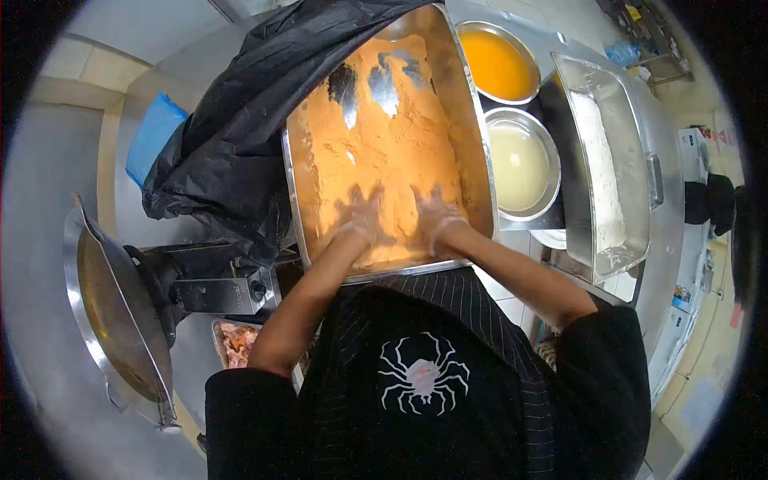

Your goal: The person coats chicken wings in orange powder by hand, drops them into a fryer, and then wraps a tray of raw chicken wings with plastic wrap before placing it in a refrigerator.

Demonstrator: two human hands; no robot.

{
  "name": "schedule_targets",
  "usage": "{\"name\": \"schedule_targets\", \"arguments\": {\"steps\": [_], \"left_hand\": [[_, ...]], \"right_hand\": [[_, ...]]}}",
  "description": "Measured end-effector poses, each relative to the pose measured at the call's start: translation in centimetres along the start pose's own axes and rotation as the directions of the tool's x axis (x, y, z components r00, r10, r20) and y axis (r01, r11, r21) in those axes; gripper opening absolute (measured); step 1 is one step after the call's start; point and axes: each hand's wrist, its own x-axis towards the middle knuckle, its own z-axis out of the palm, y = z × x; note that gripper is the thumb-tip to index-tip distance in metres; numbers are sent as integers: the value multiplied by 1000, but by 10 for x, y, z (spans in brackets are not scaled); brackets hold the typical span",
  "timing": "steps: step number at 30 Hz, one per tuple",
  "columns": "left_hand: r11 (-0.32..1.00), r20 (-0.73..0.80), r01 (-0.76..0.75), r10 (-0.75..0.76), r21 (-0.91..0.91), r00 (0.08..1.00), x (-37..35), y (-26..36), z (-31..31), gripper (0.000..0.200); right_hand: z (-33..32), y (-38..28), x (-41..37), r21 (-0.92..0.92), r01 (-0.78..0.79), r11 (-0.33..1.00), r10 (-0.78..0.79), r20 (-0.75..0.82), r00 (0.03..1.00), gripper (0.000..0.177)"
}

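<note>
- The left hand (364, 216) and right hand (436, 214) are lying open side by side, fingers spread. The palms are pressing flat into the orange powder (376, 144) and gripping nothing visible.
- The steel tray (474, 152) is holding that powder directly beneath both hands, close against the person's body.
- A pale-liquid bowl (520, 164) and an orange-liquid bowl (496, 64) are sitting just right of the right hand, within easy reach.
- A black bag (232, 144) is draping left of the left hand.

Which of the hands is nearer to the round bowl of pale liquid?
Right. The right hand lies flat in the orange crumbs, on the side toward the bowl; the left hand lies beyond it, farther from the bowl.
</note>
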Motion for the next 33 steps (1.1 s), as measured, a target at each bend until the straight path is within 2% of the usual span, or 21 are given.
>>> {"name": "schedule_targets", "arguments": {"steps": [1, 2, 4, 5, 6, 8, 9, 10, 12, 16, 17, 19, 20, 22, 23, 24, 26, 28, 29, 31, 33], "left_hand": [[1000, -80, -18, 16, -25, 997, 26, -6, 5, 93], [998, -159, -39, 31, -48, 987, 45, -10, 7, 91], [997, -132, -56, 63, 52, 989, 70, -13, 3, 88], [986, -116, -73, 92, 152, 989, 74, -14, 3, 86], [986, -110, -75, 92, 152, 990, 65, -19, 1, 86], [907, -133, -148, 103, -394, 986, 41, -27, -22, 82], [922, -273, -192, 100, -336, 957, 32, -26, -22, 76], [921, -273, -196, 104, -336, 956, 17, -26, -34, 76], [876, -270, -320, 230, -360, 935, -14, -29, -64, 74], [961, -435, -133, 15, -243, 901, 29, -56, -77, 63], [965, -417, -74, -38, -250, 908, 55, -56, -73, 60], [970, -339, 9, -94, -243, 936, 90, -48, -70, 57], [968, -298, 5, -83, -252, 951, 92, -39, -68, 55], [910, -194, -75, -6, -408, 981, 92, -29, -60, 55], [831, -129, -124, 64, -542, 990, 91, -31, -51, 55], [790, -62, -133, 120, -599, 991, 82, -29, -46, 56], [919, 255, -150, 253, -365, 933, 41, -19, -60, 62], [953, -51, -300, 301, 36, 952, -1, -18, -35, 73], [954, -54, -298, 299, 29, 953, -14, -17, -28, 73], [975, -30, -73, 82, 211, 996, -31, -12, -18, 99], [995, -9, -14, 15, 98, 1000, -17, -6, -20, 106]], "right_hand": [[-18, -12, -9, 67, -43, 997, 46, -39, 998, 87], [-9, -9, 11, 77, -46, 996, 48, -29, 998, 87], [14, 2, 68, -201, 24, 979, -44, -94, 995, 66], [12, 10, 78, -201, 25, 979, -44, -91, 995, 66], [12, 20, 84, -424, 167, 890, -230, -101, 968, 55], [7, 28, 76, -621, 268, 736, -397, -75, 915, 45], [-10, 27, 58, -436, 358, 826, -420, -52, 906, 44], [-28, 26, 41, -227, 432, 873, -450, -33, 892, 43], [-60, 33, 16, -71, 454, 888, -459, -73, 886, 46], [-113, 27, 42, 211, 313, 926, -327, 35, 944, 63], [-104, 26, 58, -232, 364, 902, -398, -118, 910, 64], [-66, 20, 116, -643, 274, 715, -520, -227, 823, 66], [-25, 15, 162, -576, 207, 791, -550, -520, 654, 64], [-21, 9, 166, -496, 178, 849, -522, -743, 418, 64], [-37, 2, 119, -244, 316, 917, -399, -522, 754, 65], [-48, -2, 86, 40, 319, 947, -308, -165, 937, 66], [-38, 0, 64, -122, 399, 909, -388, 107, 916, 72], [-41, -2, 10, -251, 364, 897, -352, 92, 931, 83], [-38, 2, -4, -257, 365, 895, -353, 96, 931, 83], [-33, 12, -19, -330, 186, 926, -236, -118, 965, 91], [-27, 10, -9, -235, 113, 965, -137, -89, 987, 94]]}}
